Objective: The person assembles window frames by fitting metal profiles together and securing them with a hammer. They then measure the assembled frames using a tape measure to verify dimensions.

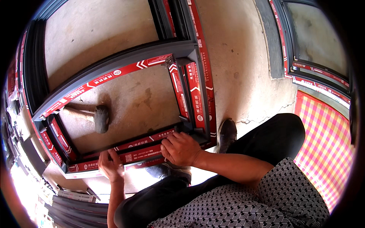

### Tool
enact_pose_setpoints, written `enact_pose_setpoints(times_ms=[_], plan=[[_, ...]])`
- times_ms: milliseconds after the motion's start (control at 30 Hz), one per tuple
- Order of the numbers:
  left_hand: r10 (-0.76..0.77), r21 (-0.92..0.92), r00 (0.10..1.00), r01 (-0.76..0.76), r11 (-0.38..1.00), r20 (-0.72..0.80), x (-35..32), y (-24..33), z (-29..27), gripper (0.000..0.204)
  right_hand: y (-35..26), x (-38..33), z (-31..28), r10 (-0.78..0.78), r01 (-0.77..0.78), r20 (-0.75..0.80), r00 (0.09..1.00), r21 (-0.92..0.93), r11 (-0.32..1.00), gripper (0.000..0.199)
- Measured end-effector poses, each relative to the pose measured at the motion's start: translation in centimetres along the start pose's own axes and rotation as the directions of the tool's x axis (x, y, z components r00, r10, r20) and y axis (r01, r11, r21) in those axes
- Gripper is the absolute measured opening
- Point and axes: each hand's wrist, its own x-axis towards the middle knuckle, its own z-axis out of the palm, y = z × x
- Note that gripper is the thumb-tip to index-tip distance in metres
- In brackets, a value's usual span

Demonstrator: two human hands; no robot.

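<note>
A dark window frame [197,53] with red protective film lies before me. On the near side of its lower opening sits a red-filmed rail [141,152]. Toward that rail's left end, my left hand [111,165] rests with its fingers bent over the edge. Farther right, my right hand [180,149] curls its fingers over the same rail, close to the frame's near right corner. Both palms and the undersides of the fingers are hidden. Inside the opening, a mallet [101,119] with a black head and pale wooden handle lies on the floor.
Another dark framed window [319,36] lies at the upper right. Beside my right knee is a pink-and-yellow checked cloth [321,146]. Dark profiles [78,209] are stacked at the lower left. My shoe [227,133] stands just right of the frame on the concrete floor [243,76].
</note>
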Motion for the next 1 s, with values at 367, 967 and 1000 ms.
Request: enact_pose_setpoints(times_ms=[367, 967, 1000], plan=[[-0.052, -0.023, 0.998, 0.053, 0.998, 0.02, -0.15, -0.44, 0.31, 0.029, -0.03, -0.01, -0.15, 0.004, -0.004, 0.019, 1.0, 0.013, 1.0, 0.023], [-0.03, -0.031, 1.0, 0.03, 0.999, -0.003, -0.14, -0.42, 0.28, 0.03, -0.16, 0.04, -0.03, 0.008, -0.008, 0.029, 1.0, 0.015, 1.0, 0.021], [-0.038, -0.032, 0.999, 0.038, 0.999, 0.003, -0.17, -0.44, 0.23, 0.03, -0.16, 0.03, -0.03, 0.005, -0.005, 0.026, 1.0, 0.008, 1.0, 0.021]])
